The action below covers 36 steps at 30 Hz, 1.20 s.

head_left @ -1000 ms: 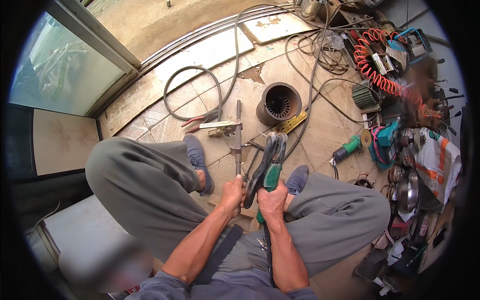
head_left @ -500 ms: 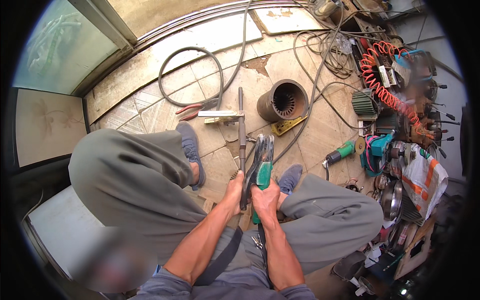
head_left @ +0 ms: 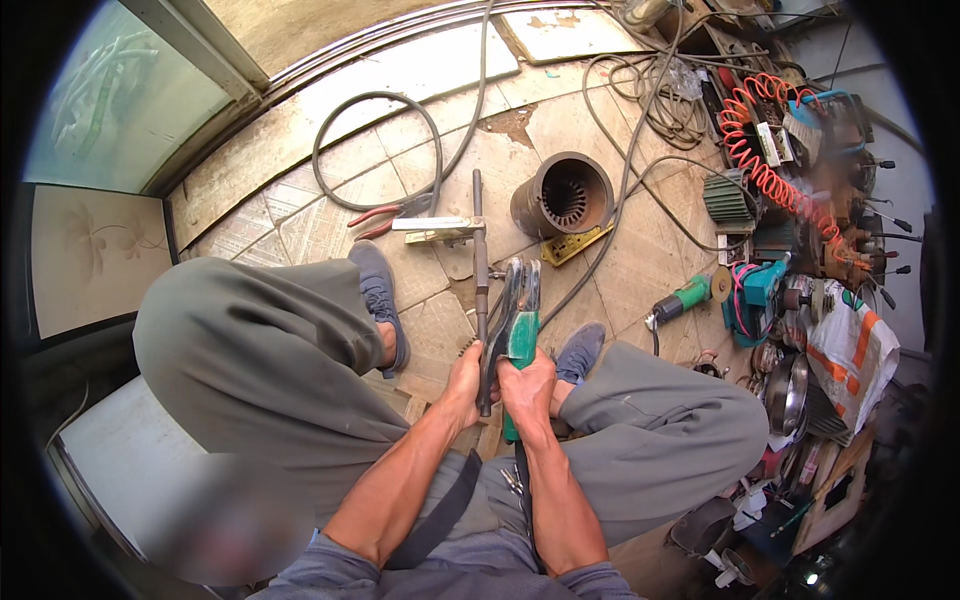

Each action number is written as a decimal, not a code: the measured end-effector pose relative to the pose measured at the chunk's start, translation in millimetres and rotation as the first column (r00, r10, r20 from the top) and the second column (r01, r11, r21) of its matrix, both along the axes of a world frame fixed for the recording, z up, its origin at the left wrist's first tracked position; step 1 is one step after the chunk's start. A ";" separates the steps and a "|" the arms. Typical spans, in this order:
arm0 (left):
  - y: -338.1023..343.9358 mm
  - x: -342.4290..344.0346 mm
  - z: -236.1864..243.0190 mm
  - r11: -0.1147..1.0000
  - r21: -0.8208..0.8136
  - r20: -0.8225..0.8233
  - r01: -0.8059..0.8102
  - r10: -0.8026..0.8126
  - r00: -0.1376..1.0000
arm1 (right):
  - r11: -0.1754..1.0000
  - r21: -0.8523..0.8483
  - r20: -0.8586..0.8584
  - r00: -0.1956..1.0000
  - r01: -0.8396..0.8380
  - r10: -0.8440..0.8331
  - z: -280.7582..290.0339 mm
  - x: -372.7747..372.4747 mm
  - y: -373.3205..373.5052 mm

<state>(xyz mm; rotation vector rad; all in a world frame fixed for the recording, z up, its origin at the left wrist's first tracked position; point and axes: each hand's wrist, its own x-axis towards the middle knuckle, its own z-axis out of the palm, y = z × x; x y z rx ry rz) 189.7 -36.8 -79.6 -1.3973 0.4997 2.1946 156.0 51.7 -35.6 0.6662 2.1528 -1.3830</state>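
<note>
Closer to the metal rod (head_left: 479,235) than a second ago — in the head view, the green-and-black clamp (head_left: 522,337) has shifted left. Wrapped round its green handle is the right hand (head_left: 528,388). The left hand (head_left: 462,388) grips the rod's near end, left of the clamp; the rod points to the far side. Farther off, right of the rod, a dark hollow cylinder (head_left: 530,212) sits on the tiled floor (head_left: 425,328) — just beside a yellow metal piece (head_left: 578,246).

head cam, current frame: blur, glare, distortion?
Head view, center: left hand and right hand fairly sharp; head view, lower left: smeared patch, unreadable; head view, right: hazy smear beside the orange coiled hose; head view, top: pale boards brightest; head view, rim: black vignette, door track bowed.
</note>
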 end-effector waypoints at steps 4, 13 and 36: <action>-0.2 0.3 -0.5 1.000 -0.012 -0.011 0.002 -0.002 1.000 | 1.000 0.001 0.018 1.000 0.007 -0.007 7.3 -3.4 -3.4; 0.3 -1.0 0.7 1.000 -0.022 0.001 -0.005 0.005 1.000 | 1.000 -0.009 0.042 0.999 0.023 -0.023 3.7 -2.4 -2.2; -0.1 -1.4 1.0 1.000 -0.031 -0.027 -0.003 0.002 1.000 | 1.000 -0.010 0.039 0.999 0.003 -0.002 -1.4 -2.7 -1.2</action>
